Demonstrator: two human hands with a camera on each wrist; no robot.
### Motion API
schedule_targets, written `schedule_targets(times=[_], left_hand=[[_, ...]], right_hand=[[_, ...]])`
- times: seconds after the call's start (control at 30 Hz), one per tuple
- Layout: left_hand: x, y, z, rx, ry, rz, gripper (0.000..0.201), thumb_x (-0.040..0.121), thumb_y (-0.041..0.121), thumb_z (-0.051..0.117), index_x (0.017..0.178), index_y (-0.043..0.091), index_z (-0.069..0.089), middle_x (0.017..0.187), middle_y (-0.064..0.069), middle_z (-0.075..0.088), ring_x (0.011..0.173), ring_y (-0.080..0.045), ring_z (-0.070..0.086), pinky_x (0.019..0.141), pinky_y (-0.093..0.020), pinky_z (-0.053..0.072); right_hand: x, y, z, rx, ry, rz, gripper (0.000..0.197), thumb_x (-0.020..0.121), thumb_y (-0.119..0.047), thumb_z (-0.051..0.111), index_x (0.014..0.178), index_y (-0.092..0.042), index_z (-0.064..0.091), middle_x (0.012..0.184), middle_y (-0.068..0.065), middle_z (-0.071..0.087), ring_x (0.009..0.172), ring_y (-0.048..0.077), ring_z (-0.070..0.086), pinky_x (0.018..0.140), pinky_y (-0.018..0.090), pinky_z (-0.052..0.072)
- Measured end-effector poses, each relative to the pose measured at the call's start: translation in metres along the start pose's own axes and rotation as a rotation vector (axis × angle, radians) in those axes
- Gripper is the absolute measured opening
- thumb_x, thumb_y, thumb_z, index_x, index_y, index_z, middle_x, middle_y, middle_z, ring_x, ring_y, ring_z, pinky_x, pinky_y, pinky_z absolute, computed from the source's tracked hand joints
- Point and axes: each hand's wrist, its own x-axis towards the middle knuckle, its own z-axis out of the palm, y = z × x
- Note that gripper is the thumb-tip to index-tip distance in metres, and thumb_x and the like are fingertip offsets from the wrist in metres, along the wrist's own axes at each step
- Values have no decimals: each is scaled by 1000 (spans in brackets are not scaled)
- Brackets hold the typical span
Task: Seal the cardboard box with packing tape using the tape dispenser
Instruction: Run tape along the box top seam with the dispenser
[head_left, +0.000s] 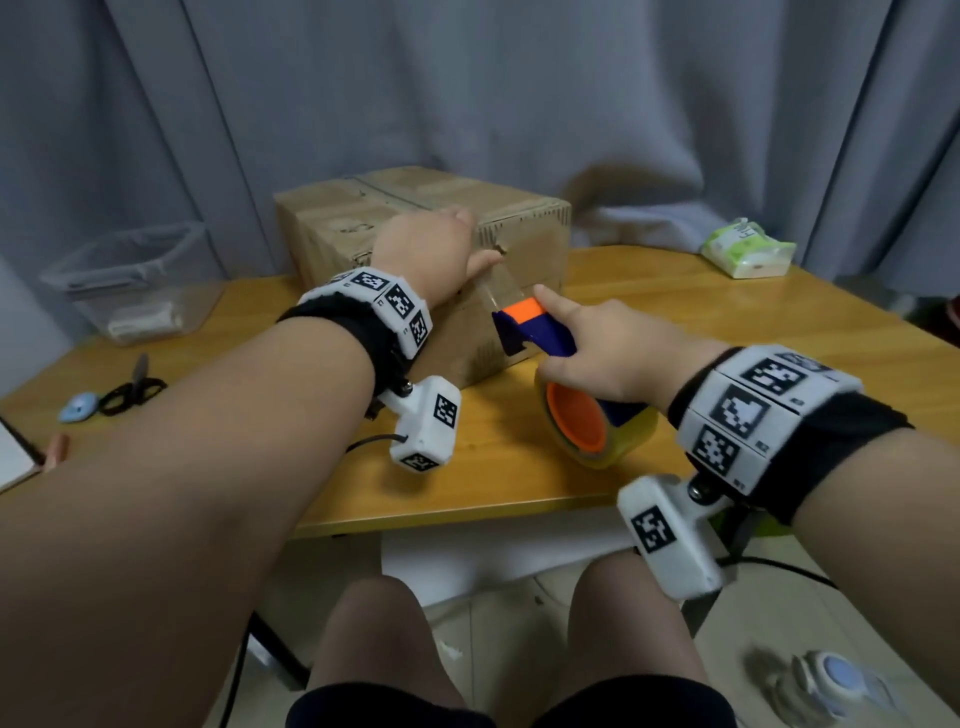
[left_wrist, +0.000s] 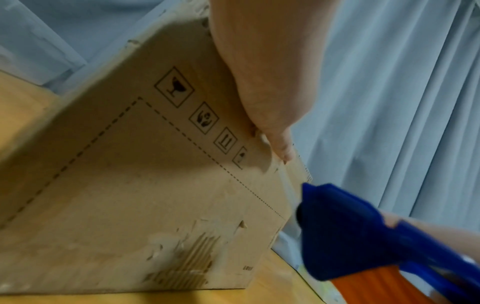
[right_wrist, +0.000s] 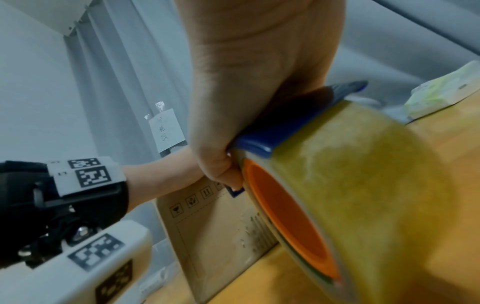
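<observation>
A brown cardboard box stands on the wooden table, its top flaps down. My left hand lies over the box's near top edge; its thumb presses a clear tape strip onto the front face. The strip runs down to a blue and orange tape dispenser. My right hand grips the dispenser's handle, index finger stretched along its top. The yellowish tape roll with an orange core hangs just above the table. The left hand's fingers are hidden.
A clear plastic bin stands at the back left. Black scissors and a small blue object lie near the left edge. A tissue pack lies back right. Grey curtains hang close behind the box.
</observation>
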Motion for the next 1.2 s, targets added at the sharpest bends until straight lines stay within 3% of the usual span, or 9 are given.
schedule_targets(times=[0.1,0.27,0.33,0.43,0.57,0.67,0.73,0.97,1.2], left_hand=[[0,0,-2,14,-6,-6,57,94,56,32,125,11,50,111,-11,65,96,-34,63,62,-37,40],[0,3,-9,-8,-27,-29,55,96,52,31,126,10,49,117,-13,62,102,-33,61,65,-35,36],[-2,5,-12,-42,-49,-22,54,97,49,34,128,7,48,124,-15,58,111,-33,56,74,-37,39],[-6,-1,-15,-127,-67,11,55,93,46,45,135,9,44,131,-15,54,120,-32,50,94,-41,40],[-20,-10,-12,-120,-70,86,58,95,46,43,145,22,30,145,-8,41,125,-31,46,93,-42,43],[-28,-13,-5,45,-53,266,48,99,44,33,146,39,25,158,-5,14,139,-31,27,103,-43,34],[-31,-16,-4,75,-48,279,45,100,43,33,144,43,27,159,-5,8,141,-30,22,105,-43,31],[-35,-9,0,127,5,225,41,102,33,35,142,38,34,159,-7,12,139,-33,28,102,-44,33],[-33,-7,-1,134,3,203,40,101,36,34,141,39,37,158,-7,13,137,-33,31,103,-43,30]], right_hand=[[-16,10,2,12,45,-25,82,87,-48,49,151,-38,-3,82,-2,51,71,17,51,59,30,39],[-25,16,-1,-51,24,-26,82,86,-49,48,150,-39,-2,80,-2,51,76,20,53,60,32,44],[-18,10,-6,-76,-13,-15,80,86,-51,48,150,-39,2,90,1,57,81,22,54,63,31,43],[-5,-1,-11,-42,-91,-10,77,87,-50,50,151,-35,10,126,7,56,95,22,53,71,29,40],[8,-14,-14,14,-172,8,75,87,-46,54,151,-30,18,140,7,47,100,21,51,79,29,44],[20,-20,-13,21,-192,45,76,84,-47,56,150,-29,22,140,8,46,112,26,53,89,33,47],[26,-23,-10,24,-197,72,75,84,-49,56,149,-28,25,137,7,48,113,27,53,91,34,46],[37,-29,-8,48,-203,108,62,83,-44,60,138,-22,45,124,11,58,106,29,57,97,39,46],[36,-17,-9,73,-170,110,73,85,-48,58,148,-29,27,132,8,51,96,22,51,86,33,46]])
